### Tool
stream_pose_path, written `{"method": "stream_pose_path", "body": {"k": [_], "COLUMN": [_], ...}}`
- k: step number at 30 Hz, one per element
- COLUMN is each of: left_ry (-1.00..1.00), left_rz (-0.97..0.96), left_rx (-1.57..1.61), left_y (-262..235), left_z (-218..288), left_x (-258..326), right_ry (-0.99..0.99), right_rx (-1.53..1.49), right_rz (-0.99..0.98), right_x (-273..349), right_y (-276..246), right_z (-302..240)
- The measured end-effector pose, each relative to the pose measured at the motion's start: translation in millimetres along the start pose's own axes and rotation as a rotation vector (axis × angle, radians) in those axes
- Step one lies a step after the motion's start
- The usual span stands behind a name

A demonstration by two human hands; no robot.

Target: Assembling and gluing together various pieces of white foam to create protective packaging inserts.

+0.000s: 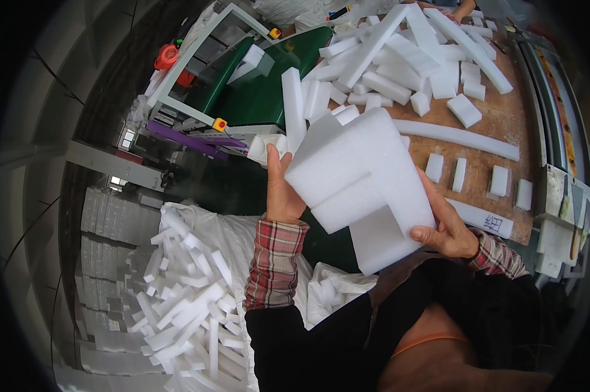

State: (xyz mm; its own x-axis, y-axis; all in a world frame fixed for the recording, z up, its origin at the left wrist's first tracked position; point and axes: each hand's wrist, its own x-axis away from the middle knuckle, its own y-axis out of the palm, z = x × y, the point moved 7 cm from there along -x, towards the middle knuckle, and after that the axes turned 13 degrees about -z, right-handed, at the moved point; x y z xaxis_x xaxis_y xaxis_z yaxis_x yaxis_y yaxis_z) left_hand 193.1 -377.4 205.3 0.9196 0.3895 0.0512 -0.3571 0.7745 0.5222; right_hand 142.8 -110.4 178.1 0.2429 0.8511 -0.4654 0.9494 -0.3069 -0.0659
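Two hands are holding up a big white foam block.
The right hand (453, 232) is clamping the foam block (337, 179) at its right side, with the thumb lying on the front and the fingers going behind. The left hand (283, 196) is touching the left side with its fingertips pointing up; some fingers are hiding, so I cannot tell how far it is closing. The block is hanging in the air by the near edge of the table (497, 130). Small foam bits (499, 180) are standing toward the table's near right corner, and a foam heap (399, 68) is filling its far side.
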Motion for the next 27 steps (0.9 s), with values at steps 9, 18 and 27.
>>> {"method": "stream_pose_path", "body": {"k": [9, 18, 27], "left_ry": [-0.058, 0.085, 0.196], "left_rz": [-0.068, -0.389, -0.503], "left_rx": [-0.250, -0.592, -1.483], "left_y": [14.2, -12.7, -57.9], "left_z": [19.8, -8.2, -75.5], "left_x": [28.4, -16.2, -109.5], "right_ry": [-0.014, 0.027, -0.150], "right_rx": [0.277, -0.513, -0.390], "right_rz": [-0.244, 0.149, 0.686], "right_x": [-0.6, -25.5, -22.4], "right_y": [0.4, -82.0, -128.1], "right_z": [2.3, 47.3, -4.6]}}
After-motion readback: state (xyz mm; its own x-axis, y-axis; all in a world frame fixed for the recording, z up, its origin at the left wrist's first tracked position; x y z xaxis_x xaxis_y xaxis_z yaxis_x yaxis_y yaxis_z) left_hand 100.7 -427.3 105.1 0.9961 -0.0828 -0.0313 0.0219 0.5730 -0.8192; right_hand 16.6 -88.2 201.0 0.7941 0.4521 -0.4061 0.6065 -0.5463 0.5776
